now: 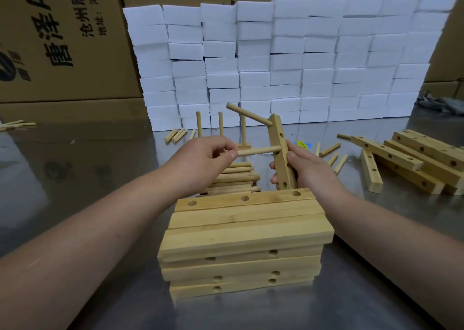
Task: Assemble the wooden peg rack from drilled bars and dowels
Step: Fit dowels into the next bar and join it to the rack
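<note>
Holding a pale drilled bar nearly upright
The right hand gripped it low; the left hand pinched a dowel meeting its side, a second dowel jutting above.

Both forearms reach forward, left grip pinching a dowel, right grip curled round a bar.

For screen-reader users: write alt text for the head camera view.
A person's right hand holds a drilled wooden bar nearly upright while the left hand pinches a dowel whose end meets one of its holes. Another dowel sticks out near the top. Stacked bars sit in front.
</note>
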`<state>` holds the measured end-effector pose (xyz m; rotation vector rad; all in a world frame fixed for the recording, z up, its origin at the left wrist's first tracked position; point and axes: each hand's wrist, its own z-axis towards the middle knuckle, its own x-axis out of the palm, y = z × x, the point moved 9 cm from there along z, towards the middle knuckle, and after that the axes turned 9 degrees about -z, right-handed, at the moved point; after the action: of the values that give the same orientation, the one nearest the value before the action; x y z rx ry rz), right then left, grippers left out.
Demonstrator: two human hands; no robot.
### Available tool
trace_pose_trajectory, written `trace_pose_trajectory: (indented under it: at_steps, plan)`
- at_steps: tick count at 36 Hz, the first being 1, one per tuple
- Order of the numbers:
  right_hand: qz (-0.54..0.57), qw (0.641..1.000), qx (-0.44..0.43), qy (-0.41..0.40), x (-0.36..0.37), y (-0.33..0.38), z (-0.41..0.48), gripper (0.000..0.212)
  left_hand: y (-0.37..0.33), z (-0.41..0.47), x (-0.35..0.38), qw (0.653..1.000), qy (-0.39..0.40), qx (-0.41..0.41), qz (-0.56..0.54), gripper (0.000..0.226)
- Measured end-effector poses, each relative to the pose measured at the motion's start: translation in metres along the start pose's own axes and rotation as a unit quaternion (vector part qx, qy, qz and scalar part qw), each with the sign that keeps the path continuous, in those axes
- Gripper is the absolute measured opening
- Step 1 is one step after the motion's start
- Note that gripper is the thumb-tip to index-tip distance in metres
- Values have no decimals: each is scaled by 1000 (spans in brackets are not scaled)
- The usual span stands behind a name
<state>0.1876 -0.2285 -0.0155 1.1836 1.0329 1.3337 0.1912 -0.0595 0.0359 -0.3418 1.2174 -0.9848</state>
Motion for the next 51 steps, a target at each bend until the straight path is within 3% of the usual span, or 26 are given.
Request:
trace_pose_trajectory:
  at_steps: [17, 30, 36, 51]
  plan:
    - [-36, 999, -8, -7, 2, 7, -4, 34, -3, -2, -2, 999, -5, 7, 31, 25]
    - [-100, 991, -83, 10, 12, 26, -16, 28, -29, -8, -5, 993, -20, 92, 65, 20]
    - [-173, 976, -127, 24, 11, 33, -15, 37, -33, -9, -5, 992, -17, 98, 76, 21]
    - [-193, 971, -138, 44, 16, 34, -12, 43, -8, -2, 2, 999, 21, -19, -42, 33]
